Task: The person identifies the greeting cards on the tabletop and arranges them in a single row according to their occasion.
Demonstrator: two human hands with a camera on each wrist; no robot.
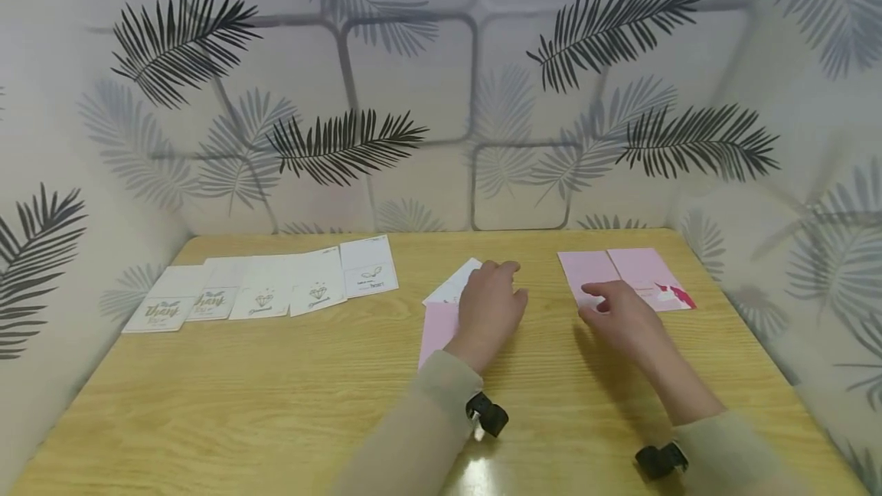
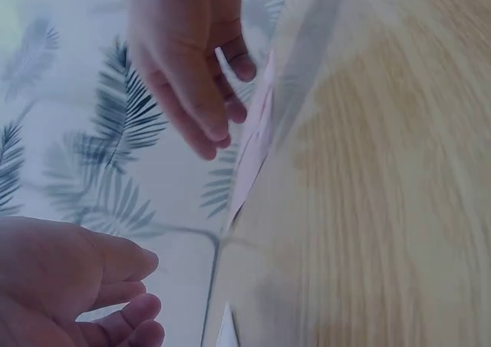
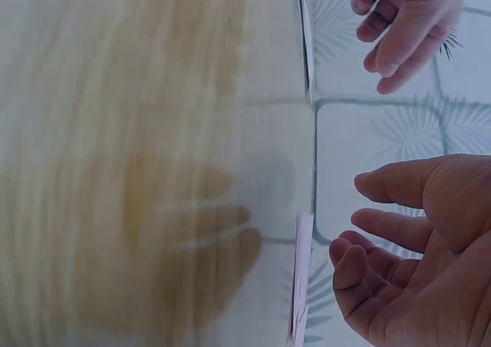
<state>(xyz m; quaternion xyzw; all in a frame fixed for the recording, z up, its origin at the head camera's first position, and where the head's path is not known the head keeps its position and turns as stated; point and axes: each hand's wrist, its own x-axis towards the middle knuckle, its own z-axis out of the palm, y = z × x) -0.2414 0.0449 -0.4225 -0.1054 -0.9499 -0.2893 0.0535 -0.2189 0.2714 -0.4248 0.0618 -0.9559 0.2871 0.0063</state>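
Note:
My left hand (image 1: 485,311) is in the air over the middle of the table, its fingers loosely bent with nothing between them. Partly hidden behind it lie a white card (image 1: 449,285) and a pink card (image 1: 437,327). My right hand (image 1: 625,321) hovers at the near side of two pink cards, one plain pink card (image 1: 583,268) and one with a white and red figure (image 1: 664,291). In the right wrist view, the fingers of the right hand (image 3: 430,247) are relaxed, apart from the tabletop, and hold nothing.
At the left of the wooden table (image 1: 276,404) several white cards (image 1: 258,278) lie in a row, with gold lettering or diamond prints. A white card with a gold motif (image 1: 368,265) ends that row. Leaf-patterned walls (image 1: 441,98) stand behind and at both sides.

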